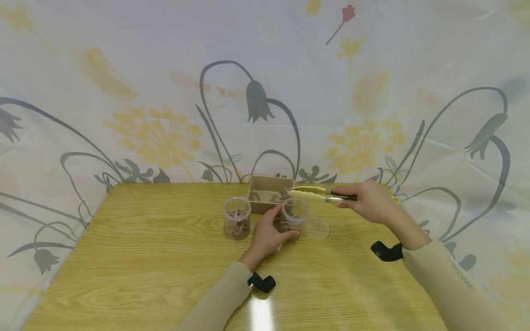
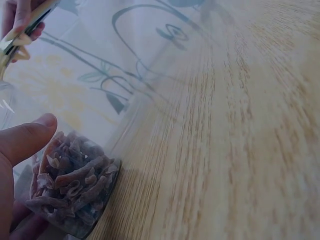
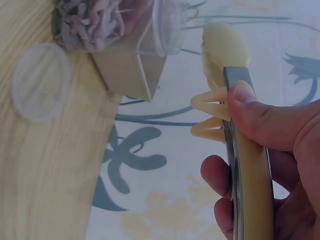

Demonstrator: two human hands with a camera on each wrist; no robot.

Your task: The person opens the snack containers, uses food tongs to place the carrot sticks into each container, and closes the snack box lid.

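Observation:
My left hand grips the right-hand clear plastic jar, thumb on its near side. Brownish dried strips fill part of that jar in the left wrist view. In my right hand is a pair of tongs with cream-coloured heads and metal arms. The tongs' heads reach over the jar, at the right edge of a beige box. Some strips show right by the tips; whether the tongs pinch them I cannot tell. More strips lie on the box's floor.
A second clear jar, also with strips inside, stands left of my left hand. One round clear lid lies flat on the wooden table, right of the held jar. Behind the table hangs a flower-printed cloth.

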